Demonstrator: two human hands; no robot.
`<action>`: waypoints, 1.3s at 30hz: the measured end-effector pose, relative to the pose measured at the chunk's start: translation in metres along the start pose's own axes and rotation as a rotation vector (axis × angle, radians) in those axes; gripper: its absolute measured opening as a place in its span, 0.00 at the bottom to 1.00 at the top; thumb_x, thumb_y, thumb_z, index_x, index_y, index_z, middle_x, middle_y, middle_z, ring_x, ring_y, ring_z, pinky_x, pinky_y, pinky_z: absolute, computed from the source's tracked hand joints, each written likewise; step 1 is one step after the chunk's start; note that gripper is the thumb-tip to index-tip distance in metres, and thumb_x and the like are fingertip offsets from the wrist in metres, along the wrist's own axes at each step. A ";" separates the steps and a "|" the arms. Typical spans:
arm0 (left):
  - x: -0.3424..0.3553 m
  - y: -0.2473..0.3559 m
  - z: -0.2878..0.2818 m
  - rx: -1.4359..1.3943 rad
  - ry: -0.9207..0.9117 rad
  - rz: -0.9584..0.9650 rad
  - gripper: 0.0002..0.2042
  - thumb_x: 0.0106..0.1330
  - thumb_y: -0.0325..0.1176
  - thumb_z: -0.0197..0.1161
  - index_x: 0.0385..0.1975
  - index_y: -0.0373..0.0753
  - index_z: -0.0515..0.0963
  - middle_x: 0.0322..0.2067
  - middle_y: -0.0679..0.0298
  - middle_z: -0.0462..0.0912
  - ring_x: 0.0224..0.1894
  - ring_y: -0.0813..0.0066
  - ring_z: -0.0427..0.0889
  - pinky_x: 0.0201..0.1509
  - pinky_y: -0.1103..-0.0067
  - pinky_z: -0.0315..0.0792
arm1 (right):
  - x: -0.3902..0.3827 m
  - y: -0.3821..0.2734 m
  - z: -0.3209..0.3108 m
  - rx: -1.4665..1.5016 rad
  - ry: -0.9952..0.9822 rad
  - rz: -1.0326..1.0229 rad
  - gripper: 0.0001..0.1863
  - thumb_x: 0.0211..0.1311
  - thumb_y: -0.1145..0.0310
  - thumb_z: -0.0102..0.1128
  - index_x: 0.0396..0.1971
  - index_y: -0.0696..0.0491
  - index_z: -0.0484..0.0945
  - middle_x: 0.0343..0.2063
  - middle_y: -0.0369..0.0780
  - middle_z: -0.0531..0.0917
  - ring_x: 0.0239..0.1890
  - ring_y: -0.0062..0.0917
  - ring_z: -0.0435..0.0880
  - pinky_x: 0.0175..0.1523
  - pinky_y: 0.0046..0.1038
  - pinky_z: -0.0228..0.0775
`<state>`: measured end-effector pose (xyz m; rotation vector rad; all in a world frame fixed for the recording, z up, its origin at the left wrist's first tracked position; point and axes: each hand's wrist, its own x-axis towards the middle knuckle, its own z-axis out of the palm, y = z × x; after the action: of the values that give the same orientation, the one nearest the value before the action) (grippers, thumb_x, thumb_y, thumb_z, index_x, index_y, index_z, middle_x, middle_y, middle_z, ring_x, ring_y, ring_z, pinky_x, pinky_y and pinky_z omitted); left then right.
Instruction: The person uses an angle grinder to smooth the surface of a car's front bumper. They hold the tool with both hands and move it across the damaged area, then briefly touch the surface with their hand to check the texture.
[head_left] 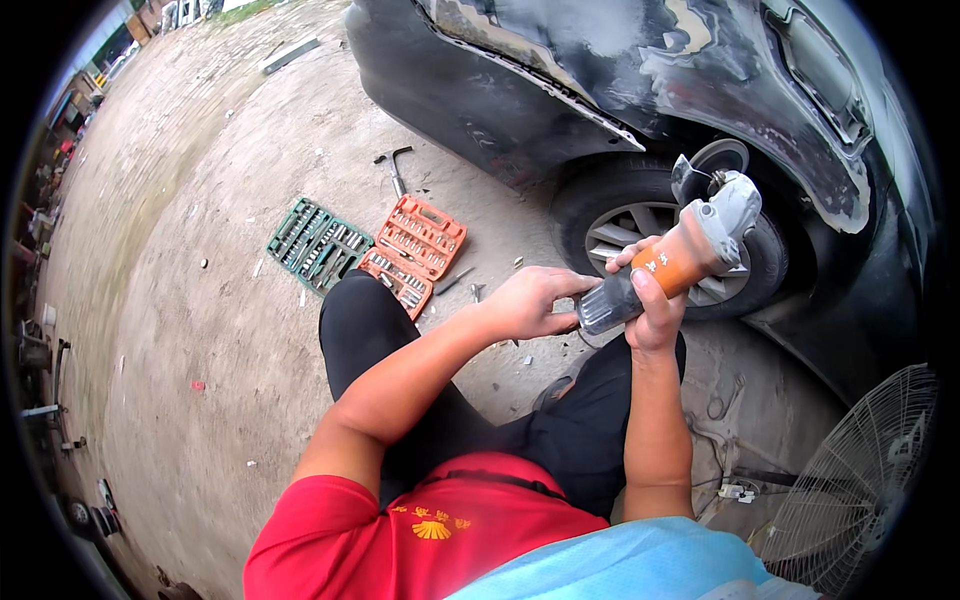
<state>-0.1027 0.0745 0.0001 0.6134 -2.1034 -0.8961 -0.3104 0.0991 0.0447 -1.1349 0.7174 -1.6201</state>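
An angle grinder (668, 262) with an orange body, dark rear end and grey metal head is held up in front of the car wheel. Its disc (720, 158) and guard point up and away from me. My right hand (655, 310) is wrapped round the orange body, thumb on the near side. My left hand (535, 302) pinches the dark rear end (608, 305) between thumb and fingers. What exactly the left fingertips press on is too small to make out. Behind the grinder is the wheel (590, 215), its tyre and silver spokes partly covered.
The dark car body (470, 110) has sanded, patchy paint. Left of the wheel, a green socket set case (300, 245) and an orange one (430, 235) lie unfolded on the ground, with a hammer (397, 170) beyond. A wire-caged fan (860, 480) stands at right.
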 end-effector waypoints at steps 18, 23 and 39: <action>0.046 -0.026 -0.072 -0.027 0.393 -0.001 0.35 0.65 0.37 0.76 0.71 0.32 0.72 0.58 0.48 0.87 0.62 0.60 0.86 0.70 0.66 0.75 | 0.002 -0.008 -0.014 -0.023 0.088 -0.051 0.28 0.58 0.71 0.65 0.59 0.57 0.71 0.46 0.44 0.79 0.49 0.31 0.82 0.58 0.42 0.81; 0.106 -0.075 -0.144 0.111 0.652 -0.191 0.37 0.67 0.32 0.67 0.74 0.23 0.64 0.32 0.60 0.87 0.33 0.79 0.84 0.42 0.77 0.80 | -0.002 -0.014 -0.019 -0.074 0.111 -0.036 0.29 0.58 0.67 0.65 0.59 0.59 0.71 0.45 0.45 0.80 0.47 0.32 0.82 0.60 0.42 0.78; 0.151 -0.083 -0.150 0.105 0.657 -0.326 0.41 0.64 0.34 0.59 0.78 0.23 0.56 0.23 0.39 0.83 0.27 0.46 0.87 0.39 0.58 0.80 | -0.001 -0.011 -0.020 -0.133 0.039 0.071 0.30 0.57 0.66 0.64 0.60 0.58 0.70 0.45 0.46 0.81 0.48 0.35 0.83 0.64 0.43 0.76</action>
<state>-0.0641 -0.1377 0.0763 1.1534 -1.4816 -0.6341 -0.3329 0.1024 0.0461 -1.1617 0.8926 -1.5566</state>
